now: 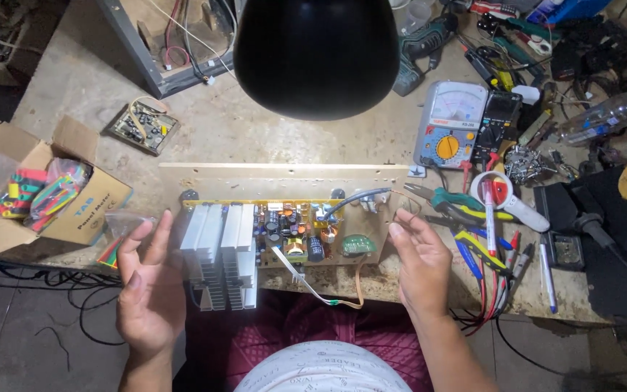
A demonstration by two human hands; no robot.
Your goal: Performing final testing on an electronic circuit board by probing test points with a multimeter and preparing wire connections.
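An electronics board (291,236) with tall silver heat sinks (220,254), capacitors and loose wires lies on a wooden panel (284,178) at the bench's front edge. My left hand (150,290) hovers open just left of the heat sinks, palm turned inward, holding nothing. My right hand (421,261) is at the board's right edge, thumb and forefinger close together near a thin wire; whether it pinches the wire is unclear. A white and orange cable (320,290) hangs off the front of the board.
A black lamp shade (317,54) hangs over the bench. A cardboard box (74,196) with bags of coloured parts sits left, a small circuit board (143,127) behind. Two multimeters (466,123), pliers (458,207), a magnifier (502,199), pens and tools crowd the right.
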